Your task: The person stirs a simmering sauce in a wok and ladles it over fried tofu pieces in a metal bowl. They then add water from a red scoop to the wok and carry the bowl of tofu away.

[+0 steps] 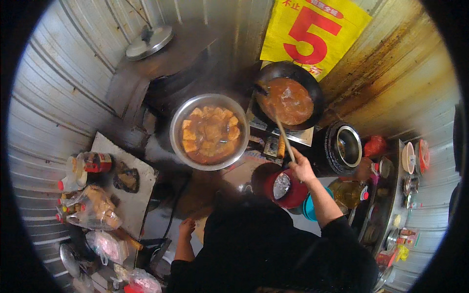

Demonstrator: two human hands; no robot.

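Observation:
My right hand (303, 166) grips the light-coloured handle of a long cooking utensil (284, 133). Its far end reaches into a black wok (318, 100), where the head cannot be made out clearly. Reddish-brown sauce (291, 100) with a paler foamy patch fills the wok's bottom. To its left is a wide stainless steel basin (175, 141) holding browned chunks (189, 134), apparently tofu, in a brown broth. Low beside my body, my left hand (187, 227) is curled into a loose fist, apart from the basin, with nothing visible in it.
A red bucket (269, 185) and a teal bucket (310, 207) stand beneath my right forearm. Right of the wok sits a dark round stove (329, 146) with a metal pot (349, 146). A shelf (390, 205) lines the right wall. Bottles and bags crowd the left table (141, 197).

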